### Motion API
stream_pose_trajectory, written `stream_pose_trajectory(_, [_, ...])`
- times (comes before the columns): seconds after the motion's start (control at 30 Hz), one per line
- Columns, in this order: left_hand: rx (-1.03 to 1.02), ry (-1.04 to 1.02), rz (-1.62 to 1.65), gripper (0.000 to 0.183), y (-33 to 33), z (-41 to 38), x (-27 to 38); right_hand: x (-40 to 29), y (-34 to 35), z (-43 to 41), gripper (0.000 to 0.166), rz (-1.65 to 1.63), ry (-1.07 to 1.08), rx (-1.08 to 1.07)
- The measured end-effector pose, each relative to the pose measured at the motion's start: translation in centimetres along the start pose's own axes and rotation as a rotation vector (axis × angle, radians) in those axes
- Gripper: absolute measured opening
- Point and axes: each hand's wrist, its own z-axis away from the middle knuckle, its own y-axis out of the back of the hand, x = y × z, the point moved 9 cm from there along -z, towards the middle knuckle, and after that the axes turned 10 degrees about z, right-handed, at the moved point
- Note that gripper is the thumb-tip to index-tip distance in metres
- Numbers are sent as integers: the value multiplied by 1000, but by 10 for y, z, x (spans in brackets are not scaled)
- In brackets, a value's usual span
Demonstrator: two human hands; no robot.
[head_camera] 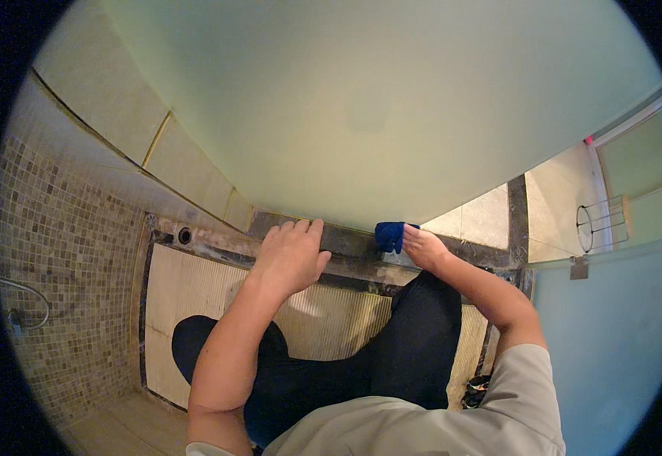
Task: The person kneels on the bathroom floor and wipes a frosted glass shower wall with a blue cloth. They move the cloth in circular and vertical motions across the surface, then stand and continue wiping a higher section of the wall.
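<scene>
A large frosted glass panel (376,114) stands in front of me, its lower edge meeting a dark stone curb (342,242). My left hand (294,251) rests flat, fingers spread slightly, at the curb by the foot of the glass, with nothing seen in it. To its right, my right hand (423,246) holds a dark blue cloth (389,236) against the curb, close to the glass's lower edge. The fingertips of the right hand are partly hidden behind the cloth.
A round drain hole (185,235) lies at the left. Ribbed floor tiles (205,279) lie under my legs. Mosaic wall tiles (74,273) and a shower hose (43,302) are further left. At the right are a wire rack (601,223) and a hinged glass door (598,325).
</scene>
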Motion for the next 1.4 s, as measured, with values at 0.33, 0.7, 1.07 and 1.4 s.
stream_pose_trajectory(0.33, [37,25,19,54,23,13,-6,27,40,-28,26,-209,-149,192])
stream_pose_trajectory(0.7, [19,89,14,56,26,25,-6,14,109,-246,33,-372,-181,269])
stream_pose_trajectory(1.07, [-42,22,4,56,13,12,0,2,72,-136,38,-215,-123,152])
stream_pose_trajectory(1.4, [-43,-32,-10,58,1,5,-2,99,97,47,51,-416,-745,428])
